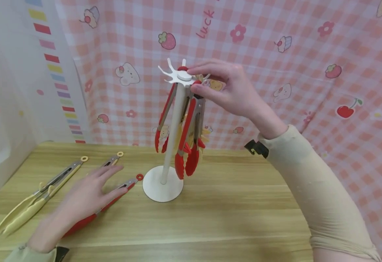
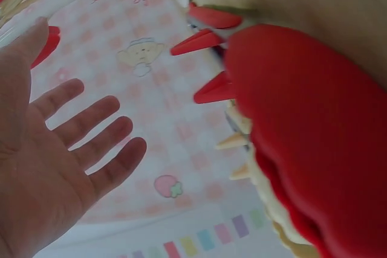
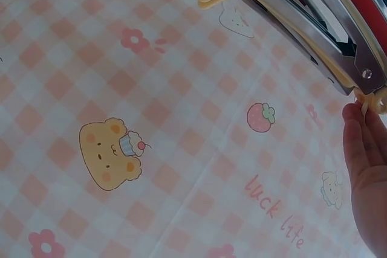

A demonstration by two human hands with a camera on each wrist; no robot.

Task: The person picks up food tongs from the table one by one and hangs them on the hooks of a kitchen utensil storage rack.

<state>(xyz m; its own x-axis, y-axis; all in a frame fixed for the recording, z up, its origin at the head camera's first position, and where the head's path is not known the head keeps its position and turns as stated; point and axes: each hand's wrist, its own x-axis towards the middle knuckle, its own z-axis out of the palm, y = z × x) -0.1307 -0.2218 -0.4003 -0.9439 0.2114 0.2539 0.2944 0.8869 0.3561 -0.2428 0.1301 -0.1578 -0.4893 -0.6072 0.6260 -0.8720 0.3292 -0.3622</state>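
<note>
A white hanging rack (image 1: 184, 75) with curved hooks stands upright on a round base (image 1: 156, 191). Red tongs (image 1: 186, 134) and yellow tongs (image 3: 290, 19) hang from it. My right hand (image 1: 228, 85) grips the rack's top at the hooks, thumb near a red ring, fingertips by a yellow ring in the right wrist view. My left hand (image 1: 86, 194) hovers over red tongs (image 1: 117, 196) lying on the table, fingers extended and spread; in the left wrist view its palm is bare. Yellow tongs (image 1: 41, 200) lie left of it. Another yellow-ringed pair (image 1: 113, 159) is partly hidden behind it.
The wooden table (image 1: 236, 214) meets a pink checked cloth (image 1: 263, 43) hanging behind. A white panel with coloured strips (image 1: 51, 58) stands at the left. Black straps show by both sleeves (image 1: 312, 189).
</note>
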